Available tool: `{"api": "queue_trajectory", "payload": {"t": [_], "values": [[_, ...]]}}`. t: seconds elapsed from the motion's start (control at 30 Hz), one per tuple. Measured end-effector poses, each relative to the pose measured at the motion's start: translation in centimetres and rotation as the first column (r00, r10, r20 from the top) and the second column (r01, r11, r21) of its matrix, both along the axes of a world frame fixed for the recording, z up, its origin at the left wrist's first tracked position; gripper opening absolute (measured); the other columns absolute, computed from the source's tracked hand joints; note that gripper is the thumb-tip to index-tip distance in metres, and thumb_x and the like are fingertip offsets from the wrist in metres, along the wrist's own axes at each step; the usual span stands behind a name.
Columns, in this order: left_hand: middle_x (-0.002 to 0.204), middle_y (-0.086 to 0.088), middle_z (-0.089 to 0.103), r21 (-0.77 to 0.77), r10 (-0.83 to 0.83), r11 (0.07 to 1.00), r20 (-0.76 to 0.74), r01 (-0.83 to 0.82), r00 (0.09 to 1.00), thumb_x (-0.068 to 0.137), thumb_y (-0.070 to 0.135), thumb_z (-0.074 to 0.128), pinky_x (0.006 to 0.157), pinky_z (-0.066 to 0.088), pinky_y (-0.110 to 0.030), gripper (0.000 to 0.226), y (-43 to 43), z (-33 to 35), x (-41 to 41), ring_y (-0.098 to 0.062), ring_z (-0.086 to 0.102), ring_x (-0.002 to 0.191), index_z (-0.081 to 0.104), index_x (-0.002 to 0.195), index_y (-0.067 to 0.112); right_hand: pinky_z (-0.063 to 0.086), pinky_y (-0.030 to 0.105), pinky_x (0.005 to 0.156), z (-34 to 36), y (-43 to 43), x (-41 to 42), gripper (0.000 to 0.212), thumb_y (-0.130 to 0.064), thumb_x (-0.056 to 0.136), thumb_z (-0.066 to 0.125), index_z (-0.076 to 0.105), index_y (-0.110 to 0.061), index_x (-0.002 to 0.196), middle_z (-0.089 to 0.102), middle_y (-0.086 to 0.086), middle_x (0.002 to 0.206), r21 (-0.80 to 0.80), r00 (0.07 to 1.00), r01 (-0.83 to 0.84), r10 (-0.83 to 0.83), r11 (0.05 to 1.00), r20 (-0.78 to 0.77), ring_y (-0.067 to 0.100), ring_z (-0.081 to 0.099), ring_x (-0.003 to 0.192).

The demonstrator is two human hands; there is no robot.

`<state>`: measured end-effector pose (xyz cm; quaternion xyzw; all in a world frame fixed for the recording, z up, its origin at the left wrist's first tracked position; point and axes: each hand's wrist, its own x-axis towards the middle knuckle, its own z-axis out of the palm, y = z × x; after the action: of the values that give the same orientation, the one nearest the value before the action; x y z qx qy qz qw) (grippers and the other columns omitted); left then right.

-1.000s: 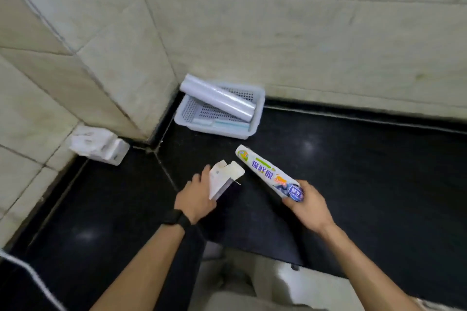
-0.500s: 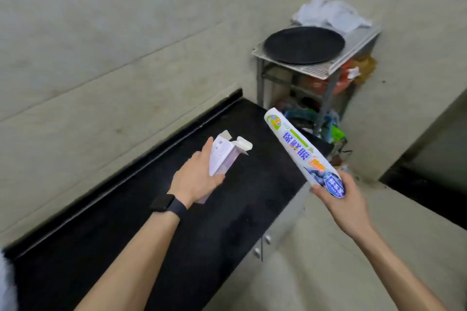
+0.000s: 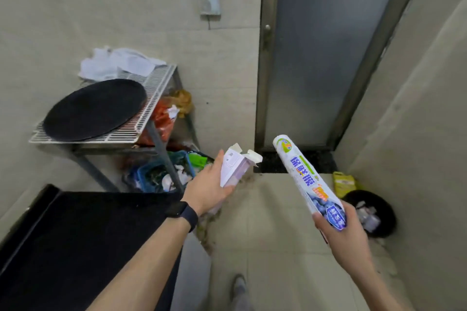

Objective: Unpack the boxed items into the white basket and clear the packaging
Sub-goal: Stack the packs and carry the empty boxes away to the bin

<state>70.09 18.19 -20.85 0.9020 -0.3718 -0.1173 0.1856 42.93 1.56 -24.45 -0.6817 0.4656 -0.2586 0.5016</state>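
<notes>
My left hand holds the small open carton, my right hand grips the printed wrap sleeve. I should carry both over the black bin before releasing, I think.

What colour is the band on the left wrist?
Black, or very dark; the wrist band shows clearly in the head view.

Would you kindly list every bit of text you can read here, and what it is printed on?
"保鲜膜": large blue characters on the long printed box in the right hand.
Its smaller print and end label: too blurred to read.
Small opened carton in the left hand: markings illegible.
</notes>
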Motion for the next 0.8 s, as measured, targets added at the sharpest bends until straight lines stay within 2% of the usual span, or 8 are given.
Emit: {"api": "queue_trajectory", "payload": {"t": [0.13,0.23,0.33,0.4,0.47,0.57,0.63,0.8], "values": [[0.130,-0.010,0.058,-0.025,-0.048,0.999,-0.092,0.046,0.995,0.084,0.051,0.061,0.088,0.050,-0.043,0.088,-8.6,-1.4,2.7,-0.034,0.058,0.111,0.013,0.154,0.026,0.049,0.032,0.071,-1.0,-5.5,2.1,0.038,-0.024,0.081,0.081,0.058,-0.033,0.110,0.072,-0.010,0.098,0.006,0.992,0.120,-0.120,0.993,-0.041,0.011,0.068,0.085],[0.123,-0.009,0.063,0.013,-0.097,0.995,-0.157,0.100,0.983,0.082,0.049,0.065,0.080,0.051,-0.039,0.071,-14.1,-2.5,5.1,-0.034,0.063,0.104,0.031,0.138,0.023,0.052,0.034,0.068,-1.8,-9.1,3.8,0.037,-0.022,0.082,0.078,0.059,-0.034,0.111,0.074,-0.005,0.091,0.039,0.984,0.173,-0.172,0.984,-0.041,0.018,0.068,0.075],[0.126,-0.011,0.062,0.020,-0.187,0.980,-0.212,0.196,0.959,0.084,0.048,0.065,0.073,0.047,-0.037,0.070,-19.4,-4.0,6.9,-0.035,0.062,0.105,0.031,0.140,0.022,0.053,0.023,0.060,-2.7,-12.5,4.8,0.037,-0.016,0.085,0.076,0.057,-0.039,0.106,0.074,-0.005,0.083,0.074,0.970,0.242,-0.241,0.968,-0.014,0.012,0.071,0.066],[0.127,-0.007,0.062,0.037,-0.272,0.956,-0.253,0.290,0.928,0.082,0.061,0.056,0.077,0.050,-0.037,0.074,-22.8,-5.2,7.2,-0.033,0.063,0.104,0.029,0.143,0.029,0.051,0.017,0.053,-3.6,-14.3,4.6,0.037,-0.011,0.085,0.076,0.058,-0.032,0.111,0.074,-0.003,0.088,0.129,0.950,0.312,-0.313,0.941,-0.013,0.012,0.071,0.061],[0.132,-0.003,0.060,0.051,-0.328,0.932,-0.304,0.360,0.894,0.077,0.073,0.044,0.083,0.051,-0.036,0.082,-26.6,-6.5,7.1,-0.031,0.062,0.109,0.023,0.148,0.040,0.051,0.019,0.050,-5.0,-16.0,4.1,0.038,-0.009,0.085,0.076,0.059,-0.027,0.113,0.073,-0.001,0.096,0.181,0.924,0.381,-0.383,0.907,-0.023,0.017,0.073,0.063],[0.144,-0.001,0.054,0.094,-0.361,0.902,-0.367,0.420,0.857,0.080,0.077,0.041,0.088,0.048,-0.035,0.082,-32.4,-9.6,6.2,-0.031,0.059,0.118,0.015,0.152,0.048,0.056,0.035,0.055,-7.3,-18.9,2.6,0.034,-0.011,0.084,0.075,0.059,-0.034,0.103,0.075,-0.004,0.089,0.238,0.886,0.463,-0.445,0.854,-0.128,0.023,0.074,0.061],[0.146,-0.001,0.052,0.149,-0.374,0.871,-0.415,0.467,0.829,0.085,0.075,0.043,0.096,0.048,-0.039,0.076,-36.0,-12.1,5.0,-0.031,0.057,0.121,0.015,0.152,0.051,0.058,0.044,0.064,-9.3,-21.3,1.1,0.032,-0.012,0.082,0.074,0.058,-0.031,0.103,0.075,-0.003,0.084,0.258,0.861,0.505,-0.460,0.823,-0.217,0.024,0.073,0.061],[0.151,0.001,0.046,0.313,-0.217,0.835,-0.568,0.452,0.794,0.088,0.069,0.049,0.099,0.042,-0.034,0.077,-46.0,-18.6,1.8,-0.031,0.052,0.128,0.020,0.154,0.042,0.055,0.042,0.074,-15.0,-29.7,-2.8,0.032,-0.013,0.082,0.067,0.054,-0.021,0.109,0.073,0.005,0.091,0.308,0.821,0.529,-0.384,0.791,-0.423,0.029,0.070,0.076]]}}
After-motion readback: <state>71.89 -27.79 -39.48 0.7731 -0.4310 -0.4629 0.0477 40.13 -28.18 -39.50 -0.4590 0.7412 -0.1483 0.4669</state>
